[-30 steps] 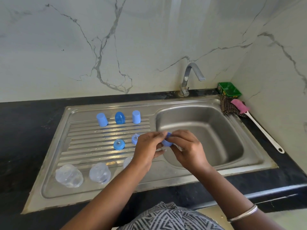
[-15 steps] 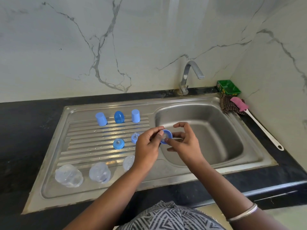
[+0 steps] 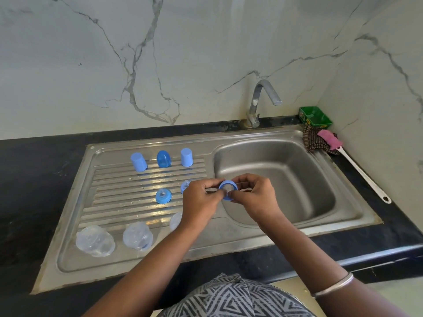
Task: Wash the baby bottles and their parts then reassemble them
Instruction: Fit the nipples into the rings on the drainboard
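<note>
Over the edge of a stainless-steel sink basin (image 3: 274,179), a round blue plastic bottle collar (image 3: 227,190) is pinched between the fingers of the left hand (image 3: 201,200) and the right hand (image 3: 254,197), apparently with a clear teat being seated in it. Three blue caps (image 3: 164,159), another blue collar (image 3: 163,196) and two clear upturned bottles (image 3: 137,235) are laid out on the ribbed draining board (image 3: 109,202), seemingly washed; reassembly is judged barely begun. A third clear bottle (image 3: 175,220) and one more collar are largely hidden behind the left hand.
</note>
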`<action>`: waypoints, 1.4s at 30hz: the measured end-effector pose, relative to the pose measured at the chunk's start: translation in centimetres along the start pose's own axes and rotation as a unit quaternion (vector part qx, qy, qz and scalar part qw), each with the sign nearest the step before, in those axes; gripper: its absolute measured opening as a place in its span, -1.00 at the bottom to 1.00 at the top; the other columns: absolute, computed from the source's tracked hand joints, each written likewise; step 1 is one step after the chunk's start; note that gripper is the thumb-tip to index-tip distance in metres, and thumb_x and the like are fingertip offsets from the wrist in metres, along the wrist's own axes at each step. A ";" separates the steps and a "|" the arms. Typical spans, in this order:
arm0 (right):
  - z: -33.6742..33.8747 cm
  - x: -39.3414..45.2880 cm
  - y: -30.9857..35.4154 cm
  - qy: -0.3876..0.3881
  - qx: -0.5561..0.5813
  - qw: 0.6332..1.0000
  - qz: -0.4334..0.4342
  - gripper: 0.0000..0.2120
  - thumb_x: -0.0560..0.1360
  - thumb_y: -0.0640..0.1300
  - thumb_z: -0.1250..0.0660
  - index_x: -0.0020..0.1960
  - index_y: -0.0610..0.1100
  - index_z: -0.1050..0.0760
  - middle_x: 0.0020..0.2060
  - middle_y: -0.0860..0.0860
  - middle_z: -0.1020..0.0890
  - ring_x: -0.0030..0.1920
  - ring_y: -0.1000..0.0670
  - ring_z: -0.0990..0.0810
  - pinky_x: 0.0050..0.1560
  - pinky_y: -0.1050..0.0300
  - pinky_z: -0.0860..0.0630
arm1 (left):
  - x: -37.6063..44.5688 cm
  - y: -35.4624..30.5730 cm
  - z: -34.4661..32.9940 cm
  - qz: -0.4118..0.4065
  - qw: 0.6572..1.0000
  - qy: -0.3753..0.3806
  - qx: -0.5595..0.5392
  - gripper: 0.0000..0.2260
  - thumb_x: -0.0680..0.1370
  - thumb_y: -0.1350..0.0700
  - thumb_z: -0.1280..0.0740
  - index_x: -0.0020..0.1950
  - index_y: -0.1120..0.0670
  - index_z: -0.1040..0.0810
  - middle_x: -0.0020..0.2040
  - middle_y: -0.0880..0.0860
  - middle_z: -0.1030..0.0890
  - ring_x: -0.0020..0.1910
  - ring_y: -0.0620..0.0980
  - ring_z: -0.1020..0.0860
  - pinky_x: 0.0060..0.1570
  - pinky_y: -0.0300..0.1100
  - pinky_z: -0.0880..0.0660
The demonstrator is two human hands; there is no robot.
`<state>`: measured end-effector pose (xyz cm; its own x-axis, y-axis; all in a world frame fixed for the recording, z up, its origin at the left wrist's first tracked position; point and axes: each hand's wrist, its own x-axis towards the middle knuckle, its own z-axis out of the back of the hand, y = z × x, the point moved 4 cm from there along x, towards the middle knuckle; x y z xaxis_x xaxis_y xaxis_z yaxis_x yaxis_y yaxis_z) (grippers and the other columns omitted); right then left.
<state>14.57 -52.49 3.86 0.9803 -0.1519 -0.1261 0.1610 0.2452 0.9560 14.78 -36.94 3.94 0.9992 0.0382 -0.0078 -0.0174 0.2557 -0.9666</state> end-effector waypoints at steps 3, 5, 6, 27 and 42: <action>-0.1 -0.1 0.0 -0.010 -0.033 0.999 0.012 -0.83 0.28 -0.15 -0.59 -0.18 0.03 -0.67 -0.27 0.05 -0.70 -0.18 0.00 -0.70 -0.05 -0.16 -0.66 | 0.1 0.1 0.0 -0.004 1.000 -0.014 0.024 -0.80 0.46 0.18 -0.49 0.06 0.02 -0.73 -0.09 -0.11 -0.72 -0.04 -0.24 -0.64 0.00 -0.33 -0.53; -0.3 -0.2 -0.1 -0.012 -0.023 1.000 0.009 -0.84 0.31 -0.18 -0.58 -0.17 0.01 -0.68 -0.26 0.04 -0.70 -0.16 -0.02 -0.70 -0.05 -0.15 -0.66 | 0.1 0.0 0.1 -0.008 0.999 -0.025 0.032 -0.81 0.46 0.17 -0.50 0.06 0.03 -0.73 -0.09 -0.11 -0.72 -0.05 -0.25 -0.63 -0.01 -0.34 -0.53; -0.3 -0.3 -0.1 -0.006 0.003 1.000 0.002 -0.84 0.32 -0.21 -0.57 -0.16 -0.02 -0.69 -0.25 0.01 -0.70 -0.15 -0.05 -0.71 -0.04 -0.15 -0.67 | 0.1 -0.1 0.1 -0.013 0.999 -0.028 0.034 -0.82 0.46 0.16 -0.50 0.06 0.03 -0.73 -0.09 -0.12 -0.72 -0.05 -0.24 -0.64 0.00 -0.33 -0.54; -0.6 -0.4 0.6 -0.009 0.063 0.997 -0.034 -0.95 0.50 -0.26 -0.45 -0.09 -0.19 -0.70 -0.19 -0.12 -0.71 -0.17 -0.09 -0.73 -0.05 -0.02 -0.69 | 0.2 -0.5 0.2 -0.064 0.990 -0.051 0.116 -0.88 0.51 0.12 -0.46 0.02 0.07 -0.72 -0.17 -0.09 -0.70 -0.17 -0.20 -0.63 -0.19 -0.42 -0.48; -0.6 -0.3 0.3 0.018 0.013 1.000 0.002 -0.92 0.45 -0.27 -0.48 -0.08 -0.15 -0.67 -0.18 -0.07 -0.68 -0.20 -0.05 -0.73 -0.03 -0.07 -0.68 | 0.0 -0.5 0.1 -0.083 0.987 -0.058 0.125 -0.90 0.56 0.14 -0.41 0.01 0.12 -0.69 -0.18 -0.04 -0.69 -0.20 -0.19 -0.61 -0.23 -0.48 -0.42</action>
<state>14.37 -51.77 4.06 0.9845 -0.1156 -0.1321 0.1551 0.2199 0.9631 14.75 -36.97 4.43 0.9783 0.0827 0.1899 0.1244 0.4980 -0.8582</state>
